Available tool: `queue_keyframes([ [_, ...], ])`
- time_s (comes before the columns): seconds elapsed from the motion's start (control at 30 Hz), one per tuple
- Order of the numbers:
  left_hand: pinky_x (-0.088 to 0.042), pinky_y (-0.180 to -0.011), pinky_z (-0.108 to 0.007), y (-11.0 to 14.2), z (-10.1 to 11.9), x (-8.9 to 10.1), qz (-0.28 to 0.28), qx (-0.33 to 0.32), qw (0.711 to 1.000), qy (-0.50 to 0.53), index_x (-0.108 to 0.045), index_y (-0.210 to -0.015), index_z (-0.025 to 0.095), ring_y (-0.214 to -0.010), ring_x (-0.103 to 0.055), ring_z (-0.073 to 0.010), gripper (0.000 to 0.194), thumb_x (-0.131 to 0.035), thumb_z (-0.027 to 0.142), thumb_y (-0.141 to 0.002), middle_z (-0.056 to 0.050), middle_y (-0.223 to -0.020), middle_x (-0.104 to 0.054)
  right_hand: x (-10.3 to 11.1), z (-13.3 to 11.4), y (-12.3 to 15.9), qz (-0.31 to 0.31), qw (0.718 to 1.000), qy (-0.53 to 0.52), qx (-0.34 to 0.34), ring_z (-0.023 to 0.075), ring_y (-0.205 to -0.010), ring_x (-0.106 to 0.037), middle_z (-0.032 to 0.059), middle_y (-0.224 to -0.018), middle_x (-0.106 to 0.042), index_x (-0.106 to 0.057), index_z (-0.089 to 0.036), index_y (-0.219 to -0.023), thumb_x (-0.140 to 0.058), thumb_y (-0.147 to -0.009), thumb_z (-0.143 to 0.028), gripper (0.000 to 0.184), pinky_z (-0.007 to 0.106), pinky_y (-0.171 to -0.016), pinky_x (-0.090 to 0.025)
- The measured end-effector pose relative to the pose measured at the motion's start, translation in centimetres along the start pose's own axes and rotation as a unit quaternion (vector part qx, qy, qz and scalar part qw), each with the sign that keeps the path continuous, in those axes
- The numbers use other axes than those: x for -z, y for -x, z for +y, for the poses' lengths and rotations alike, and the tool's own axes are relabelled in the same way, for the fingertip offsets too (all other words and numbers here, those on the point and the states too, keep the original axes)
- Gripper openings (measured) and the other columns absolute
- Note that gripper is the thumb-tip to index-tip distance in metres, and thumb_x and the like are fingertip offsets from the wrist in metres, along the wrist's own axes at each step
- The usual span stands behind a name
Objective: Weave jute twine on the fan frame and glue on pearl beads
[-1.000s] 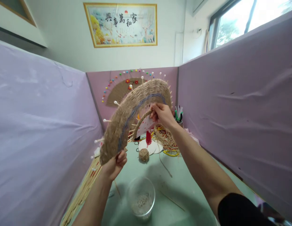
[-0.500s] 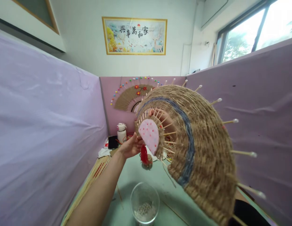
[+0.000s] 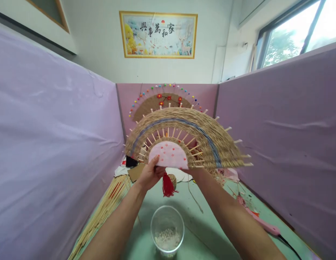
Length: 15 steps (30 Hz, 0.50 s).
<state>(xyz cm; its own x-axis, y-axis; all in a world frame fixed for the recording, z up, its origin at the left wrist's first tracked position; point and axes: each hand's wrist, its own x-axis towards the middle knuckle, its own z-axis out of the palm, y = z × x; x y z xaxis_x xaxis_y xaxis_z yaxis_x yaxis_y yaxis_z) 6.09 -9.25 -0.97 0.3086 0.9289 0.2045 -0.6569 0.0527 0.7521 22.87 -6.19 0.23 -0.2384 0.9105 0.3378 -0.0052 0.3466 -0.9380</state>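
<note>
I hold a woven jute fan [image 3: 184,135] up in front of me, flat side toward me, its arc upright. It has a blue band, wooden spokes with white bead tips, a pink half-round centre and a red tassel [image 3: 167,185] hanging below. My left hand [image 3: 150,174] grips the bottom edge of the pink centre with thumb in front. My right hand [image 3: 198,172] is behind the fan's base; only the wrist shows, fingers hidden.
A clear glass cup of white beads [image 3: 167,231] stands on the green table. Bamboo sticks [image 3: 108,206] lie at the left, a pink glue gun [image 3: 261,222] at the right. A finished fan [image 3: 164,103] hangs on the purple back partition.
The fan has swung from tilted sideways at the right to upright and centred. My left hand stays on the pink centre; my right forearm has come into view.
</note>
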Motion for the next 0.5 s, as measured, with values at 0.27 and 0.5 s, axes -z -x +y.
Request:
queue_keyframes([
  [0.27,-0.021,-0.045,-0.018,0.5,-2.1,5.1,0.099,-0.026,0.993,-0.064,-0.041,-0.066,0.018,-0.049,-0.025,-0.0046,0.042,-0.075,0.042,-0.065,0.009,-0.054,-0.029,1.1,4.1,7.1,-0.04,0.99,-0.085,-0.107,0.0076,-0.051,-0.052,-0.0021,-0.072,-0.058,-0.057,-0.015,-0.1,-0.055,-0.087,-0.036,0.025,0.021,-0.047,-0.042],
  [0.5,-0.017,-0.044,-0.022,1.6,-7.3,6.4,0.086,0.033,0.993,-0.068,-0.051,-0.075,0.015,-0.05,-0.02,-0.0059,0.042,-0.076,0.046,-0.061,0.009,-0.052,-0.029,1.1,4.6,8.9,0.044,0.998,-0.006,-0.045,0.0109,-0.052,-0.051,-0.0015,-0.066,-0.056,-0.059,-0.018,-0.089,-0.058,-0.079,-0.039,0.023,0.023,-0.047,-0.039],
])
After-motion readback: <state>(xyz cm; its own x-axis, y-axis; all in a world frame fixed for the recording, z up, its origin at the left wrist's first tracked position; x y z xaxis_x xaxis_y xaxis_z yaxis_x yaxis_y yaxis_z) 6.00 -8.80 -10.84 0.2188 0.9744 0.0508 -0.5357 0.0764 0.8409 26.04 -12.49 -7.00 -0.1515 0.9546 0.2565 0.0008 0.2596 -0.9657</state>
